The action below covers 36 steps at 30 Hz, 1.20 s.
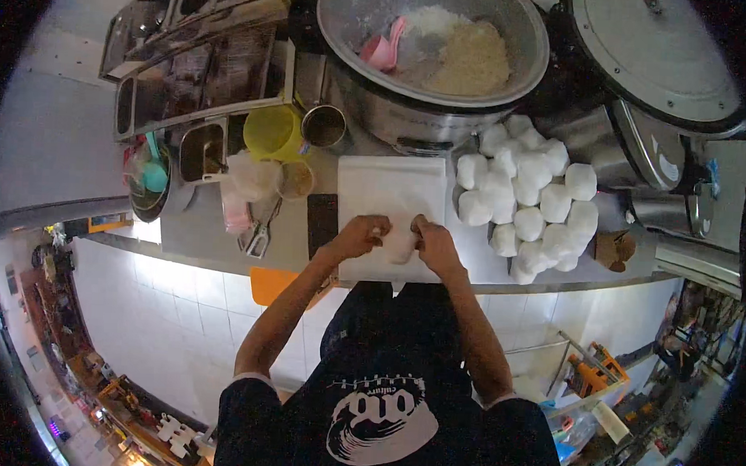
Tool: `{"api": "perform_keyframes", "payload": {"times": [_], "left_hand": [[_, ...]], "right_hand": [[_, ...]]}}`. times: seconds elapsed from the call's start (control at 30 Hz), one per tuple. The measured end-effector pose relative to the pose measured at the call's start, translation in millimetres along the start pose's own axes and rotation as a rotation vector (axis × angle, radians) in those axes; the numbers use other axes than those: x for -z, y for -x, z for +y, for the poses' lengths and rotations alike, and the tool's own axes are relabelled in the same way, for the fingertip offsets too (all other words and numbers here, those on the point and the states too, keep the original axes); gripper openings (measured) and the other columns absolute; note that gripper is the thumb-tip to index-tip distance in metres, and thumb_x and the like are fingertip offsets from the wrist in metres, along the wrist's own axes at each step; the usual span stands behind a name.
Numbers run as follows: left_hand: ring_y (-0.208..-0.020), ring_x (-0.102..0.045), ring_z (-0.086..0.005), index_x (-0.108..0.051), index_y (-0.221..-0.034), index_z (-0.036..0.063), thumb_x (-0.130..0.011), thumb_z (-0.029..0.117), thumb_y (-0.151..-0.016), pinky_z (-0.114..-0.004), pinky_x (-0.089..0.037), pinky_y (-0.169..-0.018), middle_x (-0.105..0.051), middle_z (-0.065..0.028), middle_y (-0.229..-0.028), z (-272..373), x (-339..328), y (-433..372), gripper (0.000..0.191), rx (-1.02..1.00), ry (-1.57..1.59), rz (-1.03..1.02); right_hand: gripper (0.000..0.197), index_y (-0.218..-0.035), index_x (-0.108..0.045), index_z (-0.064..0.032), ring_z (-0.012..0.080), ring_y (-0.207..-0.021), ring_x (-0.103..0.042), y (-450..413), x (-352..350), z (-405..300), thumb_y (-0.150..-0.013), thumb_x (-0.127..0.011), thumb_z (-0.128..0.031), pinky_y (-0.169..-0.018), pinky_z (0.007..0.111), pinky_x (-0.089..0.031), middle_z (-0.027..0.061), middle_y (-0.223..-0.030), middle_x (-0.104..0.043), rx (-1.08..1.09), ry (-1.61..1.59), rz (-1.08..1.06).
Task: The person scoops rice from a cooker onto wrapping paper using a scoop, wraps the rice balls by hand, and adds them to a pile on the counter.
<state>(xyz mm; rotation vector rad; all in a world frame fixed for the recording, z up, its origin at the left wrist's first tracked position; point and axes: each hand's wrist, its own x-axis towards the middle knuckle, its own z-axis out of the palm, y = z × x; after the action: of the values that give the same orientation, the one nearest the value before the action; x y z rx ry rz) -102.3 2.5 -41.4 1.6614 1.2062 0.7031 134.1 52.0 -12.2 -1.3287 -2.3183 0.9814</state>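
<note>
My left hand point(361, 235) and my right hand point(432, 242) close their fingers on opposite sides of a white wrapped bundle point(400, 243). The bundle lies over a stack of white paper sheets point(369, 176) at the counter's front edge. What is inside the bundle is hidden. Just to the right, many similar white rounded bundles point(529, 224) are heaped together. Beyond the paper stands a big metal pot point(409, 119) topped by a wide metal basin point(331, 37), which holds pale grains point(474, 59) and a pink scoop point(381, 51).
On the left are a yellow container point(270, 131), a metal saucepan point(323, 126), metal tongs point(259, 240), a plastic bag point(250, 177) and a bowl with a turquoise ladle point(154, 173). Lidded metal pots point(645, 145) stand at the right. An orange panel point(277, 286) is below the counter edge.
</note>
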Motion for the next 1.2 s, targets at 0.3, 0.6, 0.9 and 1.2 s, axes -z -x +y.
{"api": "perform_keyframes", "payload": {"times": [0.3, 0.6, 0.9, 1.2], "left_hand": [[-0.091, -0.061, -0.0098, -0.056, -0.097, 0.0052, -0.073, -0.001, -0.086, -0.030, -0.051, -0.080, -0.060, -0.0001, -0.095, 65.3, 23.1, 19.2, 0.021, 0.105, 0.709, -0.191], [-0.094, -0.062, -0.0101, -0.056, -0.095, 0.0066, -0.073, -0.006, -0.081, -0.031, -0.053, -0.083, -0.061, 0.0016, -0.090, 100.1, 17.4, 44.2, 0.025, 0.259, 0.484, 0.171], [-0.083, -0.058, -0.0107, -0.061, -0.093, 0.0053, -0.076, -0.008, -0.073, -0.029, -0.051, -0.078, -0.061, -0.0025, -0.088, 141.6, -19.1, 13.0, 0.028, 0.268, 0.309, 0.486], [-0.119, -0.055, -0.0232, -0.050, -0.137, 0.0019, -0.070, -0.005, -0.083, -0.037, -0.044, -0.105, -0.058, -0.0114, -0.125, 113.2, -62.4, -9.8, 0.057, 0.278, 0.727, 0.399]], "right_hand": [[0.046, -0.091, -0.054, -0.0086, 0.0069, -0.077, -0.054, -17.0, 51.7, -14.3, -0.060, -0.081, 0.012, -0.069, 0.028, -0.048, -0.0049, -0.083, -0.055, 0.042, -0.942, -0.676], [0.036, -0.112, -0.064, -0.0017, 0.0151, -0.098, -0.064, 22.2, 45.1, -14.1, -0.079, -0.075, 0.007, -0.091, 0.033, -0.055, 0.0030, -0.104, -0.066, -0.361, -0.980, -0.456], [0.063, -0.144, -0.047, -0.0061, 0.0233, -0.114, -0.061, 48.2, 33.3, -85.6, -0.090, -0.075, -0.022, -0.101, 0.036, -0.048, 0.0130, -0.128, -0.061, -0.358, -0.749, 0.219], [0.070, -0.140, -0.051, -0.0084, 0.0173, -0.120, -0.053, 62.2, 54.1, -76.4, -0.077, -0.082, -0.006, -0.102, 0.033, -0.046, 0.0058, -0.129, -0.054, -0.250, -1.235, 0.281]]}}
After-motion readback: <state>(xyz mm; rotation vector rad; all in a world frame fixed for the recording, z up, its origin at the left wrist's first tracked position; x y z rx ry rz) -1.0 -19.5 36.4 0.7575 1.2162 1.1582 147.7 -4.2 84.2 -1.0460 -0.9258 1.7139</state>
